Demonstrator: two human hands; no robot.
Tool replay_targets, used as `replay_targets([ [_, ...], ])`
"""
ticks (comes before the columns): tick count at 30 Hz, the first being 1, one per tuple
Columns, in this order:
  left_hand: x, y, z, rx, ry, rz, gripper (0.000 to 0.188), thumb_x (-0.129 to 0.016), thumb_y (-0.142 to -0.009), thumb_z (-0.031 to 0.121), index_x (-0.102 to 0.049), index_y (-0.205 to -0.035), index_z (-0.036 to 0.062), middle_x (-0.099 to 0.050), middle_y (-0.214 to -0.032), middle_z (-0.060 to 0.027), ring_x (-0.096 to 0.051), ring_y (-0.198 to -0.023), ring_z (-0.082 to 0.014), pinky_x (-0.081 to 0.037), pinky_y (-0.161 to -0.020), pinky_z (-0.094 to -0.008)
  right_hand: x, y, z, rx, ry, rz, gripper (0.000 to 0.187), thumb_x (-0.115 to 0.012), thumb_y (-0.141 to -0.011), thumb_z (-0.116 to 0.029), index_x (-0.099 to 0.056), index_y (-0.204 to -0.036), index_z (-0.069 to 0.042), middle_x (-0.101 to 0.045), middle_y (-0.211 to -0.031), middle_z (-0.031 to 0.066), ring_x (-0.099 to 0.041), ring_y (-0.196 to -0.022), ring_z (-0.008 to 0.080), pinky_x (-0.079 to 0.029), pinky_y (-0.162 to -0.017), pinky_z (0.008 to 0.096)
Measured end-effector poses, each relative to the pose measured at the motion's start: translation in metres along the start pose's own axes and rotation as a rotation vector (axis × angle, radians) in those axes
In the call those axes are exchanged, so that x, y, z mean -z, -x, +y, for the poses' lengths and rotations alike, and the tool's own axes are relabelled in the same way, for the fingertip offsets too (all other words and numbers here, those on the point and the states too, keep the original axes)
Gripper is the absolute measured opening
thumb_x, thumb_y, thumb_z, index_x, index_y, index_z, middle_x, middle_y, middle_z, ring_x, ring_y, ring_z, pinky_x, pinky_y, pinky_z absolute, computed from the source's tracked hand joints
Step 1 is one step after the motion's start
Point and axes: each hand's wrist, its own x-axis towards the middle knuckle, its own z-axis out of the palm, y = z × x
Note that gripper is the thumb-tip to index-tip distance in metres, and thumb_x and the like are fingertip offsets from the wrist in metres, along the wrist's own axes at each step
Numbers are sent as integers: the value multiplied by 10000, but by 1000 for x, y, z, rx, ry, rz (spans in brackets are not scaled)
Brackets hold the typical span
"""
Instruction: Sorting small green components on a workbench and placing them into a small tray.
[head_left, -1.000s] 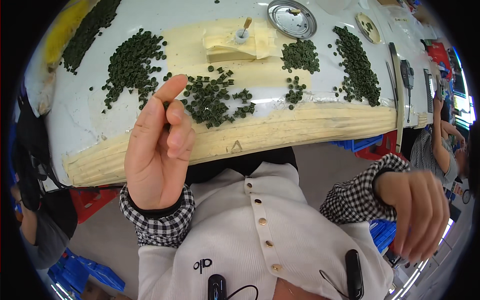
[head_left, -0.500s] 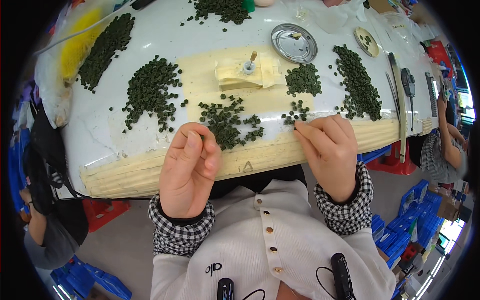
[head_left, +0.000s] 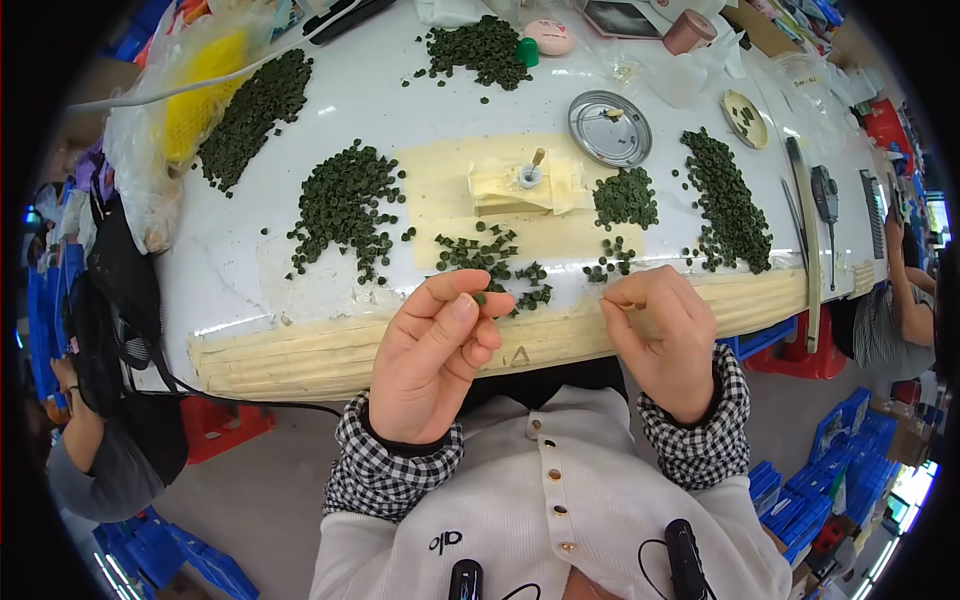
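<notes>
Left hand [head_left: 432, 355] is pinching a small green ring [head_left: 481, 297] betw thumb & fingers; right hand [head_left: 662, 335] is pinching sth tiny, can't tell what, near table [head_left: 300, 330] edge

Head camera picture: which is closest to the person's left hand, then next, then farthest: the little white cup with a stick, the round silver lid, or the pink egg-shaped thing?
From the left hand:
1. White cup with a stick, mid-table, just beyond.
2. Round silver lid, farther right.
3. Pink egg-shaped thing, at the table's far edge.
</notes>
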Motion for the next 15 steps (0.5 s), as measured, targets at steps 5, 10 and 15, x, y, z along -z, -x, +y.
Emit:
replay_targets([
  [5, -1, -3, -6, -1, -22, -25, 215, -479, -972, 95, -546, -1156, 5, -652, -1023, -125, -616, -785, -88, -526, -697, -194, -6, -14, -18, 0, -262, 53, 158, -697, -725, 63, -667, -870, 6, -657, -788, 108, -617, -662, 207, -485, -587, 282],
  [10, -6, -3, -9, -20, -67, -17, 198, -505, -961, 88, -558, -1135, 9, -658, -992, -112, -616, -781, -88, -525, -692, -196, -11, -28, -17, -17, -558, -88, 148, -670, -783, 40, -690, -923, -3, -671, -841, 104, -646, -734, 171, -497, -671, 253],
  [15, -10, -4, -8, -38, -92, -32, 203, -526, -946, 69, -564, -1134, 0, -661, -982, -102, -612, -784, -93, -520, -700, -201, -22, -22, -16, -339, -1004, -152, 130, -636, -843, 16, -673, -967, 26, -672, -872, 81, -637, -804, 122, -511, -714, 239],
])
